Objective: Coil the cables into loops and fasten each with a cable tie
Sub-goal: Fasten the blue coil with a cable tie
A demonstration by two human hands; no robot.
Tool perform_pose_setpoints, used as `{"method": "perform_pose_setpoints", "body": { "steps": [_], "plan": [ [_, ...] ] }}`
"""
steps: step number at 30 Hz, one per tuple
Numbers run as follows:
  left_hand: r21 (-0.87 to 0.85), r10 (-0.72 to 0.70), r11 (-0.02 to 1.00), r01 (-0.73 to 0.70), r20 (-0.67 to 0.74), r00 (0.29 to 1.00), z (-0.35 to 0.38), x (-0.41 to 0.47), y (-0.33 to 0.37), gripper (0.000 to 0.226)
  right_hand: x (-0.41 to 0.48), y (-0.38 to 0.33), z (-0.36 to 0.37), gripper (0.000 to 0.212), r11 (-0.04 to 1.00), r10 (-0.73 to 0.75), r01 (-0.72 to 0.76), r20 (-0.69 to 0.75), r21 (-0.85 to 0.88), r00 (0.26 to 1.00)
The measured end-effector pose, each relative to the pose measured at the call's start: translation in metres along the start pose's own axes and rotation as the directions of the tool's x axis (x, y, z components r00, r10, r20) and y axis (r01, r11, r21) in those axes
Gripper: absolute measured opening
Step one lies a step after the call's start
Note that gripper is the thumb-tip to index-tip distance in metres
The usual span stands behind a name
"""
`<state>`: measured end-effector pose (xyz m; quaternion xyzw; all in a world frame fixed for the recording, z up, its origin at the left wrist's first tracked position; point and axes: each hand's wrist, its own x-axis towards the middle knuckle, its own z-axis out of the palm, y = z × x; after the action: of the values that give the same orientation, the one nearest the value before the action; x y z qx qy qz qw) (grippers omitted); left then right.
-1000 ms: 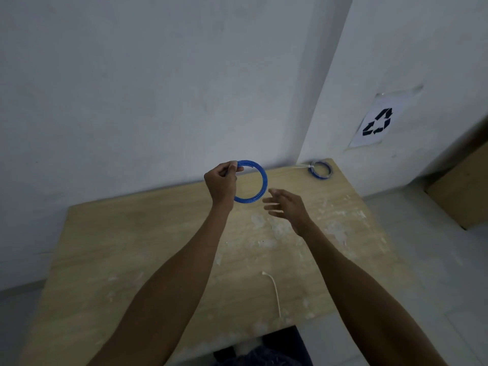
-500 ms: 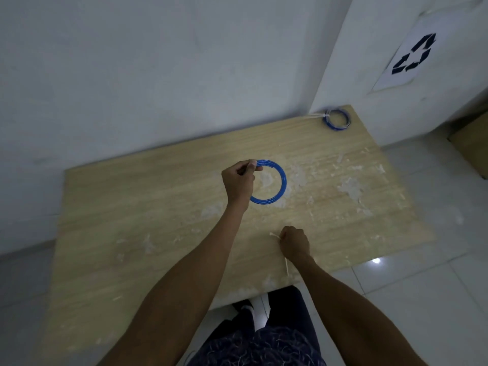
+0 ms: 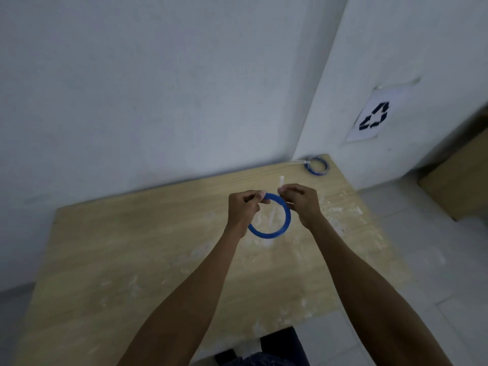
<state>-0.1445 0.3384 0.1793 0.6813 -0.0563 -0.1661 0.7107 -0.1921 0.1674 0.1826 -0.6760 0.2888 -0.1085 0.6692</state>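
Fingers (image 3: 253,195) of the left hand (image 3: 241,207) are curling tight round the top of the blue coil (image 3: 266,235), pinching its turns together. Those of the right hand (image 3: 301,202) are pinching a white cable tie (image 3: 281,180) just beside the coil's upper right arc. Both hands are working in the air above the pale wooden surface (image 3: 132,247), towards its far side. The coil is hanging as a near-upright ring between the two hands. The tie is standing roughly upright, its top end poking above the right hand and a blurred length showing inside the ring below. Whether it is passing through the ring or only behind it, I cannot tell. At the far right corner a second blue coil (image 3: 317,165) is lying flat, already bound, its white tail sticking out to the left.

By my judgement the wrapping is the risky part. The left hand is gripping at one spot only, so the turns may be springing apart the moment that pinch is slackening. The tie is thin, and its tip could be missing the head slot or catching only some turns, leaving a stray loop outside. If it is slipping free, it is likely landing on the surface or the floor (image 3: 435,247).
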Motion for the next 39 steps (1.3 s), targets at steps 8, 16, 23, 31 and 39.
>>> {"method": "perform_pose_setpoints", "body": {
  "steps": [8,16,23,31,39],
  "plan": [
    [0.02,0.118,0.993,-0.117,-0.033,0.993,0.0,0.025,0.049,0.013,0.005,-0.078,0.02,0.008,0.994,-0.107,0.107,0.05,0.006,0.993],
    [0.059,0.165,0.985,-0.164,-0.013,0.986,-0.013,0.035,0.077,0.014,0.01,-0.106,0.044,0.016,0.979,-0.198,0.201,0.092,-0.027,0.976],
    [-0.028,0.126,0.99,-0.135,-0.216,0.968,-0.038,0.051,0.101,0.008,0.004,-0.096,0.062,0.049,0.663,-0.695,0.699,0.126,-0.269,0.708],
    [-0.081,0.136,0.983,-0.165,-0.281,0.95,-0.039,0.053,0.118,0.01,0.001,-0.092,0.083,0.019,0.265,-0.831,0.825,0.316,-0.499,0.458],
    [-0.322,0.025,0.937,-0.137,-0.33,0.944,-0.038,0.05,0.121,0.009,-0.007,-0.099,0.097,0.022,0.457,-0.829,0.829,0.184,-0.322,0.529]
  ]
}}
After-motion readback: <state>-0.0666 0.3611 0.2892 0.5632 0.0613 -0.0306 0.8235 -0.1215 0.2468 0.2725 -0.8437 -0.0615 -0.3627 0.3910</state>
